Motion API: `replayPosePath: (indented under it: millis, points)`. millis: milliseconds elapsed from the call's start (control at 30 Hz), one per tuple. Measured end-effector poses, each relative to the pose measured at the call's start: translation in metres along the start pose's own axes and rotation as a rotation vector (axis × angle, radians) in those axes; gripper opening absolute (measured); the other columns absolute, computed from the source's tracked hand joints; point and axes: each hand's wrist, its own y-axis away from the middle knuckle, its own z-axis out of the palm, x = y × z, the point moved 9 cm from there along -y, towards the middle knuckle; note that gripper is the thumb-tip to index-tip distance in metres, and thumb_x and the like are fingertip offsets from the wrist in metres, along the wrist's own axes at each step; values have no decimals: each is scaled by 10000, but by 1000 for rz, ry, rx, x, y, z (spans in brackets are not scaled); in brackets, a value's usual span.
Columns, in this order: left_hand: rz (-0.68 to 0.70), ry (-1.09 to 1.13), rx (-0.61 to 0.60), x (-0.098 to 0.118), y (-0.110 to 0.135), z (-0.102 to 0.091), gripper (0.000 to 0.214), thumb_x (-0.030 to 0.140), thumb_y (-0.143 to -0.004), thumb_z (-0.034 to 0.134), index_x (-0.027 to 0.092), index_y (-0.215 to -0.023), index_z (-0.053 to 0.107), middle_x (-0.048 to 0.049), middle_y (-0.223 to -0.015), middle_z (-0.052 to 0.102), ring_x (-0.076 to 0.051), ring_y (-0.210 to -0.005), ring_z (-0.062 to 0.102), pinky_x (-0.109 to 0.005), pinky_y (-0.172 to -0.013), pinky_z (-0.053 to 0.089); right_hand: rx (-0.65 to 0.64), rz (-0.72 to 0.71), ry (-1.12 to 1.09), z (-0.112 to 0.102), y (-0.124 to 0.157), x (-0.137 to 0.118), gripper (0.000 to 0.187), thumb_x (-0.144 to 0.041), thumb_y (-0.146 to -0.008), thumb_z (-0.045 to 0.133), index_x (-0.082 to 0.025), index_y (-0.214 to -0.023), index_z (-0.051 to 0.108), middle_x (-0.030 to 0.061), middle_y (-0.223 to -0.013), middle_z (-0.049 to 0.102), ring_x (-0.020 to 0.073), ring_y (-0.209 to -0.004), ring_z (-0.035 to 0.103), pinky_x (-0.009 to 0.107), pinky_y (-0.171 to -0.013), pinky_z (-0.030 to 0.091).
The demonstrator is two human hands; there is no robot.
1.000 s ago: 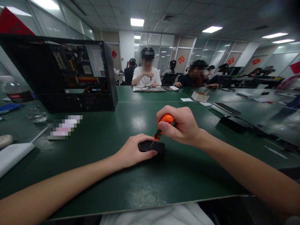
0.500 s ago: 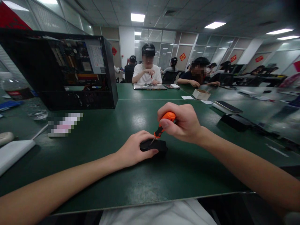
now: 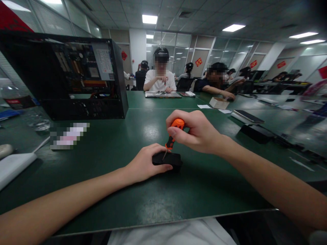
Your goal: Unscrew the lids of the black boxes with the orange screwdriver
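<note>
Back from the middle of the worktop's (image 3: 114,204) near edge, the left hand (image 3: 143,160) has its fingers clamped on a black case (image 3: 174,159); the right hand's (image 3: 195,131) grip a tilted orange-and-black screwdriver (image 3: 170,140), tip at the case. Squaring the shaft would likely help.

Dim room lit from above by white ceiling panels (image 3: 149,19), glare spread on the green worktop (image 3: 114,143), soft shadow cast below the right hand (image 3: 196,131), black computer case (image 3: 120,81) sunk in gloom, right edge stretched and blurred, top right corner darkened, some patches (image 3: 70,136) pixelated.
</note>
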Motion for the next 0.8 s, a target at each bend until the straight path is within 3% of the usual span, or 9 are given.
replayPosePath:
  millis: [167,433,633,800]
  points:
    - [-3,4,10,-2,1,0,409,429,-834,766,182,-1149,684,-63,-1100,706,-243,-1003,659,-333,-882,486,-308,39,78,3,-10,-12,38,-174,-879,577,-181,-861,609,-36,-650,572,85,-544,426,237,-531,316]
    - [-6,-9,14,-4,-1,0,415,481,-840,746,192,-1134,698,-66,-1129,722,-258,-1019,665,-348,-897,495,-606,46,171,8,-14,-33,157,-140,-876,554,-163,-821,698,31,-821,650,122,-698,521,260,-639,360]
    - [-24,28,9,-4,0,0,393,484,-845,736,198,-1113,701,-61,-1097,731,-269,-1001,673,-357,-883,519,-711,15,85,11,-10,-44,164,-119,-898,565,-160,-900,723,35,-901,682,118,-762,583,248,-686,408]
    - [-18,11,30,-3,0,-2,360,459,-845,739,205,-1099,709,-63,-1138,730,-280,-1043,662,-371,-910,515,-675,-14,44,14,-14,-47,245,-75,-936,510,-162,-1070,695,46,-997,695,129,-872,618,249,-740,425]
